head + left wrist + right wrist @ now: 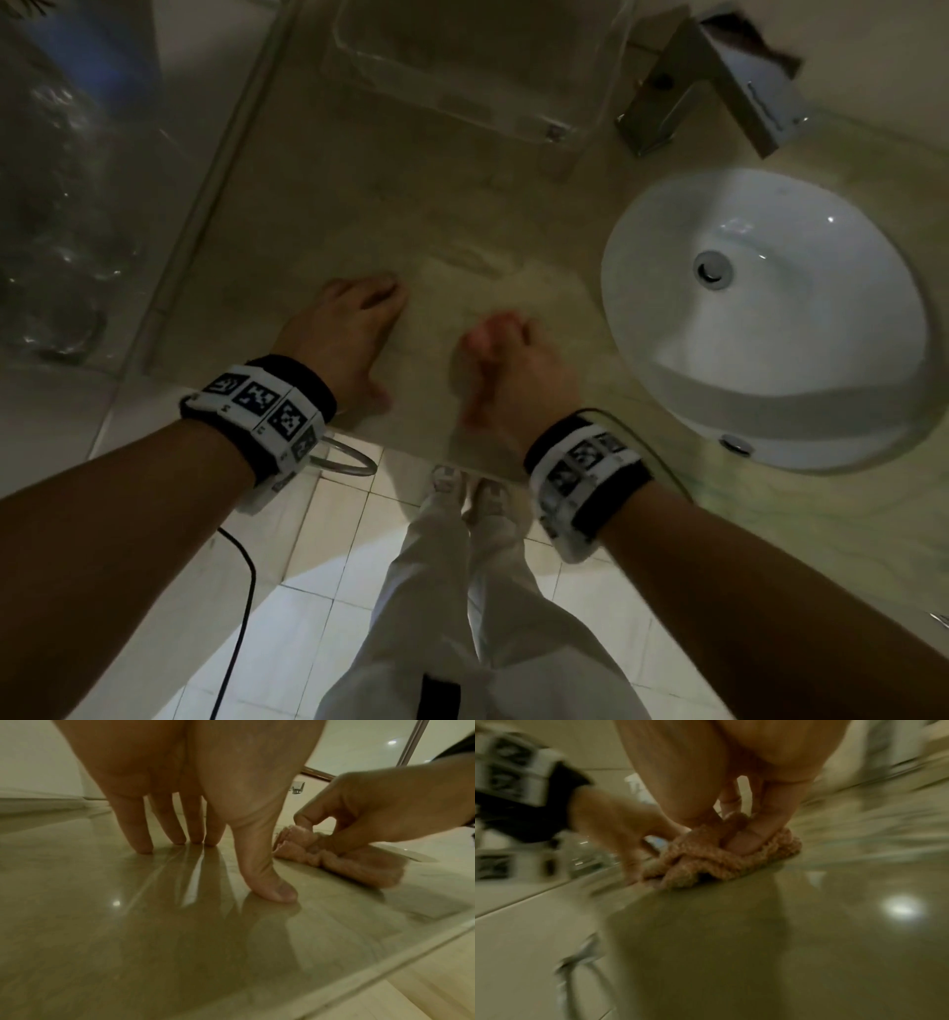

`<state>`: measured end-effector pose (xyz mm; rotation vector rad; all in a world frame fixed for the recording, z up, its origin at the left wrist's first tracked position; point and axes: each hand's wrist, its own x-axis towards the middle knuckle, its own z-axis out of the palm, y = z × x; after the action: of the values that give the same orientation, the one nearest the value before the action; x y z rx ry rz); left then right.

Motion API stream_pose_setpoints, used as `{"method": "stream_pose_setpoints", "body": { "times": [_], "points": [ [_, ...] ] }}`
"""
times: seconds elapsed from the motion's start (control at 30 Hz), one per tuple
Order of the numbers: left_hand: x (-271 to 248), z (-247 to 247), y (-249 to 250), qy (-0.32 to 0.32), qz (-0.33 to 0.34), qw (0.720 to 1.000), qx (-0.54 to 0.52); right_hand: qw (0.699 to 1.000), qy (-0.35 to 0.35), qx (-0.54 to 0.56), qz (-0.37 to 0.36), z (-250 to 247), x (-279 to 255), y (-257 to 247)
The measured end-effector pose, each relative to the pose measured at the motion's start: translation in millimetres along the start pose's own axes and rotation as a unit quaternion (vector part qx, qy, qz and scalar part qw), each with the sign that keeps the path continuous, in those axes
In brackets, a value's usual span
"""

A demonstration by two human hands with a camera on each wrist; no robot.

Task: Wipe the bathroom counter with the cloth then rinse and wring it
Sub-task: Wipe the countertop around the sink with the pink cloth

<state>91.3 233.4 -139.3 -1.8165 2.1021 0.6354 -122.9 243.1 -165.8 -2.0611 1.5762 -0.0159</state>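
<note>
A bunched pink cloth [342,862] lies on the glossy beige counter [462,216], just left of the sink. My right hand [506,360] grips the cloth [721,860] from above with curled fingers and presses it onto the stone. In the head view the cloth is almost wholly hidden under that hand, and the right wrist view is blurred. My left hand [354,329] rests a little to the left, apart from the cloth. Its straight fingertips [144,850] and thumb touch the bare counter [154,923] and it holds nothing.
A white oval sink [770,318] is set into the counter at the right, with a square chrome tap [719,87] behind it. A clear acrylic tray [472,67] stands at the back. Glassware [67,231] stands at the left. Below the counter's front edge are the tiled floor and a cable.
</note>
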Motion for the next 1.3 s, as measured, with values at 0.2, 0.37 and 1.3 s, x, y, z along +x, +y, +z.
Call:
{"method": "stream_pose_setpoints", "body": {
  "times": [0.2,0.37,1.3],
  "points": [
    [-0.4,-2.4,1.1,-0.001,-0.004,1.000,0.009,0.993,0.100,-0.019,0.058,-16.1,-15.9,45.6],
    [-0.5,-5.8,3.8,-0.009,-0.005,1.000,0.019,0.996,0.000,-0.065,-0.067,20.0,-40.1,12.4],
    [3.1,10.7,108.4,-0.015,0.155,0.986,0.060,0.986,0.138,0.056,0.080,-2.3,-102.6,47.7]
  ]
}}
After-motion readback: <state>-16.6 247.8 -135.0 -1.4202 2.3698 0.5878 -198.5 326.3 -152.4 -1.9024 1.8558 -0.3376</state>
